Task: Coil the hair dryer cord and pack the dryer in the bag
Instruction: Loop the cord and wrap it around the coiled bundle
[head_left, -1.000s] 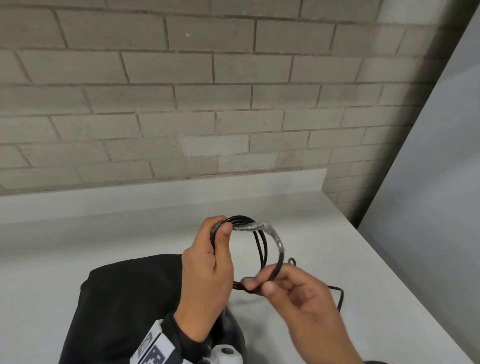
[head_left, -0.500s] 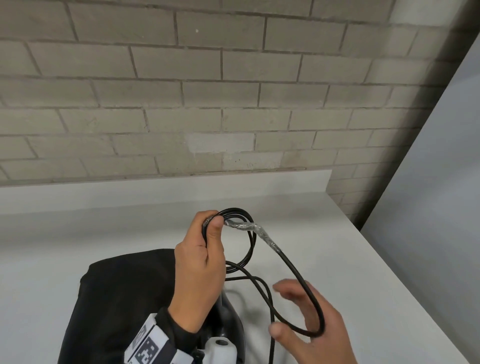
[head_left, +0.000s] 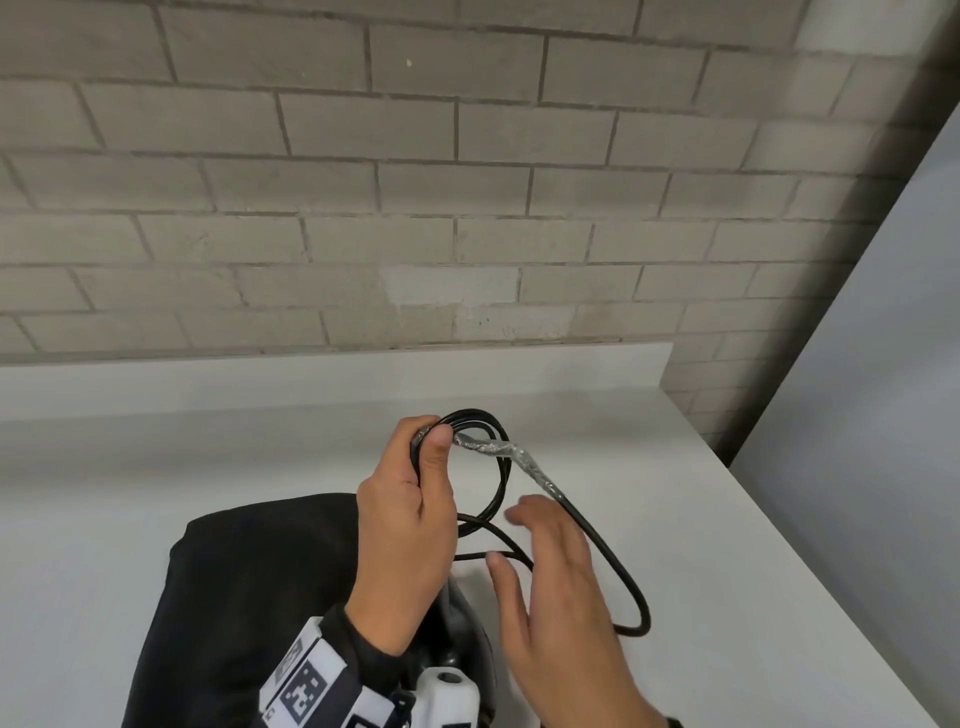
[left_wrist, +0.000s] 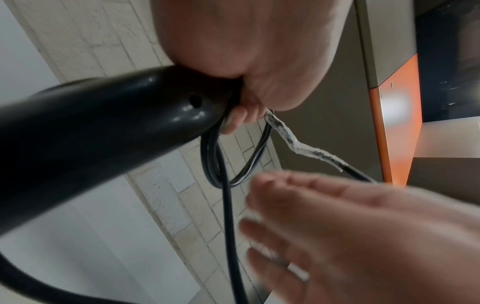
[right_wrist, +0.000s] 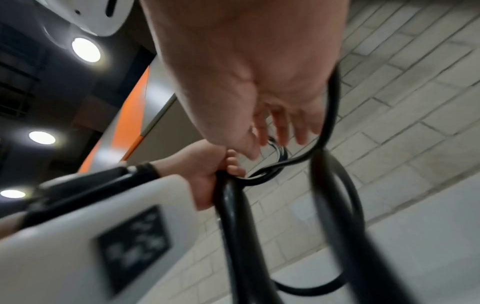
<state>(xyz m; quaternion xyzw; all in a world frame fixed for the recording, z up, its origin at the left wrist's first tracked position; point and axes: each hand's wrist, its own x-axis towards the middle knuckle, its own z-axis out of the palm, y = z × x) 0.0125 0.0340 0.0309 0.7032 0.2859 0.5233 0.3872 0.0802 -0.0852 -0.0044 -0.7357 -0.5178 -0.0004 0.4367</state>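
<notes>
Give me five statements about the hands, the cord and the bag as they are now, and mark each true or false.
1. The left hand grips the coiled loops of the cord. True.
2. The right hand pinches the cord tightly. False: its fingers are spread and relaxed, with a loose loop draped round it.
3. Part of the cord is wrapped in clear tape. True.
4. The black bag hangs on the brick wall. False: it lies on the white counter.
5. The whole cord is coiled. False: a large loop still hangs loose.

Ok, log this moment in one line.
left hand: grips coiled cord | right hand: open, loose loop over it | bag: on counter
</notes>
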